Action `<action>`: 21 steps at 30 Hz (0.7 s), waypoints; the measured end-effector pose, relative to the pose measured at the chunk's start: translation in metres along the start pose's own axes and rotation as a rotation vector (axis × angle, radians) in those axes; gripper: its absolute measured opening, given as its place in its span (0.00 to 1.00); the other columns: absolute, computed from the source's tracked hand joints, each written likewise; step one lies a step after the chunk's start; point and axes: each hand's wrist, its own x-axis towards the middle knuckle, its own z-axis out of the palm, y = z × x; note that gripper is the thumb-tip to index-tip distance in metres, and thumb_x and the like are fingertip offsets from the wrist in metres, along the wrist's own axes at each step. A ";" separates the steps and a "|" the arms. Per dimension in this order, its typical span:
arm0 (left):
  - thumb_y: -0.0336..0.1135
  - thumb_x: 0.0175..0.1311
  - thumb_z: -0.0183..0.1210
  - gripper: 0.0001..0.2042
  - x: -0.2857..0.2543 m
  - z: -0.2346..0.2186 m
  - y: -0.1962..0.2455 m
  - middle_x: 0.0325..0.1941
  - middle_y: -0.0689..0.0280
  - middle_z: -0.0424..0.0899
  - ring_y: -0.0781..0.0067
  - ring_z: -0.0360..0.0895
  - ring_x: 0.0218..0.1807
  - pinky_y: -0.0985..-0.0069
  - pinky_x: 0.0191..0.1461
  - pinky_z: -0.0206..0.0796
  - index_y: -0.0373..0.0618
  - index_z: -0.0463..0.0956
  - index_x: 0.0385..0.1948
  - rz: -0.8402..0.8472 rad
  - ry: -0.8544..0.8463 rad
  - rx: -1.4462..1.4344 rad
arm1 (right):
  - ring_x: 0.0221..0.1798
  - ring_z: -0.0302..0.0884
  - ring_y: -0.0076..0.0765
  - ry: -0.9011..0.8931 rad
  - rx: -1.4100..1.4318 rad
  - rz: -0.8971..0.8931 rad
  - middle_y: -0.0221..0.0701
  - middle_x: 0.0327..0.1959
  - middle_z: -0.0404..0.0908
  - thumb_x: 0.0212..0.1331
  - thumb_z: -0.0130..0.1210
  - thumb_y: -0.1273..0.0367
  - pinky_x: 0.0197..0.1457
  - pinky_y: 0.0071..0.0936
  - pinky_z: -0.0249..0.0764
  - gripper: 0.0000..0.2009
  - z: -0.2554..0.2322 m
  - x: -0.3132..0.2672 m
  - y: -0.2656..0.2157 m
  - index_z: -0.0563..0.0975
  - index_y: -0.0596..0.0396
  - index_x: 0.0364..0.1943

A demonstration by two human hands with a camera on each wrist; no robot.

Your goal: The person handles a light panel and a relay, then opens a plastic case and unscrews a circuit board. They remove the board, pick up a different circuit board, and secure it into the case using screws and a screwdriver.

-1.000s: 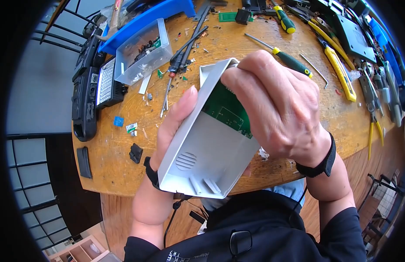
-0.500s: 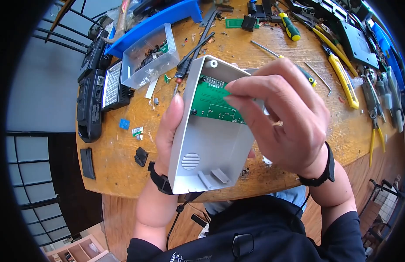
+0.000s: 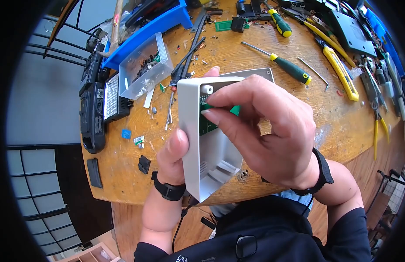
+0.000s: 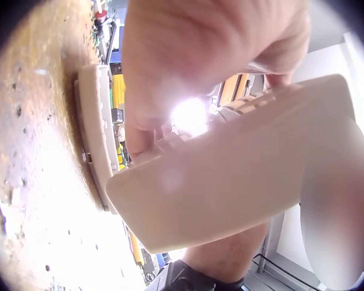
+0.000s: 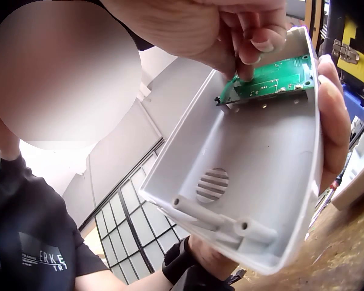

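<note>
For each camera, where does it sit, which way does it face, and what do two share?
Head: on the head, facing forward and down at the grey housing; left hand, right hand, arms and shirt show.
Left wrist: on that wrist, facing the housing's outside; a hand and wristband show.
Right wrist: on that wrist, facing into the housing; both hands and shirt show.
Shared by head and right wrist: green board.

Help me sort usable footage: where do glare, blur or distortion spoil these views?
Head view: fairly sharp, but the lens bows the table; left wrist view: glare whites out part of it and flares above the casing, oval blur at right; right wrist view: circuit board clear, round blur upper left.
</note>
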 end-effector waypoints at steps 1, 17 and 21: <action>0.71 0.58 0.44 0.49 0.000 0.003 0.002 0.76 0.57 0.50 0.61 0.51 0.75 0.65 0.77 0.42 0.39 0.46 0.71 -0.020 0.048 0.156 | 0.20 0.73 0.19 -0.007 0.028 0.015 0.28 0.26 0.79 0.49 0.65 0.80 0.24 0.16 0.67 0.08 0.000 0.000 0.000 0.80 0.59 0.33; 0.58 0.39 0.71 0.59 0.005 0.007 -0.001 0.68 0.54 0.61 0.58 0.61 0.69 0.64 0.73 0.50 0.44 0.42 0.72 0.029 0.266 0.221 | 0.38 0.78 0.16 -0.260 0.487 0.535 0.28 0.34 0.80 0.60 0.58 0.77 0.39 0.15 0.74 0.07 -0.013 0.004 -0.006 0.75 0.65 0.40; 0.54 0.41 0.72 0.57 0.004 0.003 0.000 0.67 0.56 0.63 0.59 0.62 0.68 0.64 0.72 0.52 0.46 0.42 0.73 0.033 0.246 0.232 | 0.35 0.76 0.15 -0.242 0.647 0.566 0.28 0.33 0.79 0.62 0.57 0.76 0.36 0.14 0.72 0.07 -0.015 0.006 -0.005 0.75 0.65 0.41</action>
